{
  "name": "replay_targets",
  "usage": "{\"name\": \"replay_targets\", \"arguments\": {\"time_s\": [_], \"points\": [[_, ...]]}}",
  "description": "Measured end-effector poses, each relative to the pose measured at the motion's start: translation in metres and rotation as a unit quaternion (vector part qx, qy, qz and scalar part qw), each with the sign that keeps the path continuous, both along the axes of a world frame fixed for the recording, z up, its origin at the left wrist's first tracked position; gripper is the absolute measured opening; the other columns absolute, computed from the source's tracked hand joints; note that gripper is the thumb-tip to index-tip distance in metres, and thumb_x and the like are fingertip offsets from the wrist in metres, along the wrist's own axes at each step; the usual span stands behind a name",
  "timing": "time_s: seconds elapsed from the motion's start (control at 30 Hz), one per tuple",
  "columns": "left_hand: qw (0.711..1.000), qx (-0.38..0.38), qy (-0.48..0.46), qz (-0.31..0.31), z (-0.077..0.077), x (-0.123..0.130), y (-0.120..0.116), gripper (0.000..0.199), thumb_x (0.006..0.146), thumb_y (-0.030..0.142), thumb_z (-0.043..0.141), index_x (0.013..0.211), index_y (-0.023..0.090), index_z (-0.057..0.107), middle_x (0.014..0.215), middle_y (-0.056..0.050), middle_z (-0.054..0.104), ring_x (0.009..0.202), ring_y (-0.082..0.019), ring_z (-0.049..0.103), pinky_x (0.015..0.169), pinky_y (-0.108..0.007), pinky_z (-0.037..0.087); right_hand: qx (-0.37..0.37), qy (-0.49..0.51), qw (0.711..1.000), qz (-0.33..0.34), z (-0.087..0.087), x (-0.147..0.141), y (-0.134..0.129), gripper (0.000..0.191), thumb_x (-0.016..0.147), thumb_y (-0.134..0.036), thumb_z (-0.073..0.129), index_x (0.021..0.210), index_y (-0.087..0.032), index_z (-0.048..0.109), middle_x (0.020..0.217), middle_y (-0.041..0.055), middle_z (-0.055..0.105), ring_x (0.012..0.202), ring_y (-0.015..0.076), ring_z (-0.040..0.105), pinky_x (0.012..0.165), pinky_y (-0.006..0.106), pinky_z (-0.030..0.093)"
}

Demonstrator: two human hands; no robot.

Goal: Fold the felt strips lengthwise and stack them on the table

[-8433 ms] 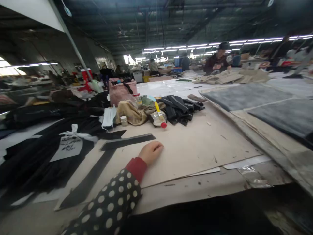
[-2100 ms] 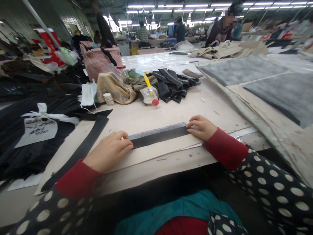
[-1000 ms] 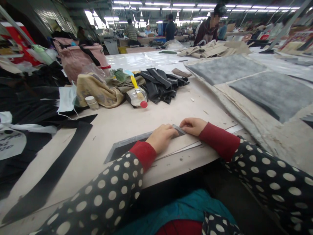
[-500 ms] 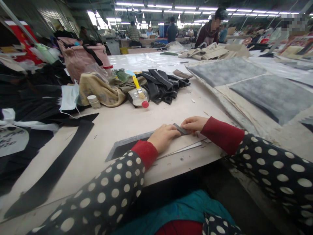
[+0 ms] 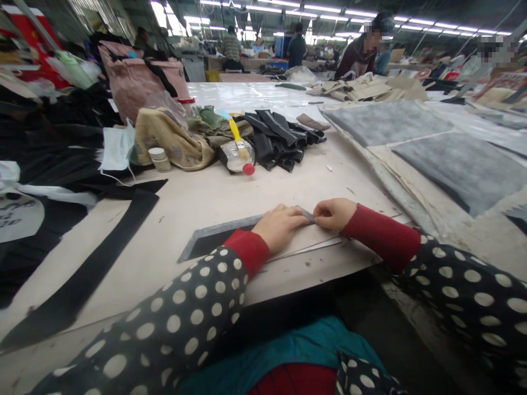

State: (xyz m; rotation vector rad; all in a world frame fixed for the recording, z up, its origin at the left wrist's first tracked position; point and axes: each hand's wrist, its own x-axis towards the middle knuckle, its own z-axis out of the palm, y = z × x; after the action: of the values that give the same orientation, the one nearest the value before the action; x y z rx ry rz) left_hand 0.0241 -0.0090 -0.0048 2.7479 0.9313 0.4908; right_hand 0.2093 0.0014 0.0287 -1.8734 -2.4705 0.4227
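A black fabric piece with a grey folded border lies near the table's front edge. Across its right part rests my left hand, palm down, fingers stretched toward the corner and pressing on it. My right hand is closed in a pinch at the piece's right end, where the grey edge shows between the two hands. Below my left hand a beige sheet and a white strip stick out. My left hand covers the middle of the piece.
Behind my hands are a stack of black fabric pieces, a yellow brush on a red-capped bottle, and a small jar. A long black strip lies left. Grey panels lie right. A co-worker leans over far back.
My right hand has curled its fingers tighter and shifted slightly right along the end of the piece. My left hand stays on the fabric. The view has tilted a little.
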Motion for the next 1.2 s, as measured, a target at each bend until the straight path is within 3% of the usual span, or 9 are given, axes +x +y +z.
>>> {"name": "replay_targets", "arguments": {"time_s": [0.23,0.63,0.87,0.97,1.13,1.2], "points": [[0.999,0.011,0.021,0.03,0.004,0.004,-0.005,0.032,0.083,0.018,0.035,0.111,0.025,0.05,0.111,-0.002,0.049,0.092,-0.016,0.042,0.084,-0.032,0.037,0.102,-0.063,0.992,0.046,-0.005,-0.008,-0.015,0.014,0.07,-0.021,0.045,0.073,-0.017,0.059,0.07,0.0042,0.06,0.063,0.0143,0.053,0.057,0.024,0.036],[0.999,0.015,0.013,0.034,0.004,0.005,-0.005,0.032,0.082,0.018,0.035,0.108,0.024,0.051,0.107,-0.002,0.051,0.091,-0.017,0.043,0.083,-0.032,0.038,0.089,-0.179,0.976,0.091,-0.002,-0.019,-0.026,0.024,0.077,-0.012,0.039,0.086,-0.01,0.061,0.083,0.0118,0.06,0.076,0.0201,0.056,0.065,0.027,0.037],[0.999,0.032,0.009,0.042,0.003,0.006,-0.006,0.029,0.082,0.014,0.036,0.107,0.019,0.049,0.104,-0.003,0.053,0.09,-0.016,0.045,0.082,-0.031,0.039,0.156,-0.218,0.952,0.144,-0.008,-0.025,-0.042,0.028,0.077,-0.005,0.034,0.083,-0.008,0.062,0.077,0.0151,0.058,0.073,0.0232,0.052,0.063,0.032,0.038],[0.998,0.055,0.029,0.031,0.004,0.005,-0.009,0.03,0.084,0.019,0.035,0.112,0.022,0.047,0.104,-0.003,0.053,0.088,-0.017,0.045,0.079,-0.031,0.039,0.168,-0.165,0.959,0.157,-0.012,-0.012,-0.041,0.026,0.076,-0.009,0.04,0.087,-0.009,0.063,0.077,0.0122,0.058,0.073,0.0211,0.051,0.067,0.032,0.04],[0.995,0.082,0.055,0.026,0.006,0.004,-0.012,0.031,0.083,0.018,0.036,0.111,0.021,0.049,0.104,-0.004,0.054,0.088,-0.018,0.045,0.077,-0.032,0.04,0.166,0.093,0.971,0.147,-0.027,0.016,-0.026,0.029,0.078,-0.017,0.039,0.095,-0.015,0.063,0.08,0.0072,0.058,0.074,0.0154,0.054,0.071,0.027,0.044],[0.995,0.082,0.049,0.021,0.005,0.004,-0.011,0.031,0.083,0.017,0.037,0.111,0.021,0.05,0.105,-0.004,0.054,0.088,-0.018,0.046,0.079,-0.032,0.039,0.162,0.146,0.968,0.127,-0.032,0.019,-0.019,0.031,0.08,-0.022,0.038,0.097,-0.014,0.063,0.079,0.0073,0.059,0.074,0.015,0.055,0.071,0.027,0.045]]}}
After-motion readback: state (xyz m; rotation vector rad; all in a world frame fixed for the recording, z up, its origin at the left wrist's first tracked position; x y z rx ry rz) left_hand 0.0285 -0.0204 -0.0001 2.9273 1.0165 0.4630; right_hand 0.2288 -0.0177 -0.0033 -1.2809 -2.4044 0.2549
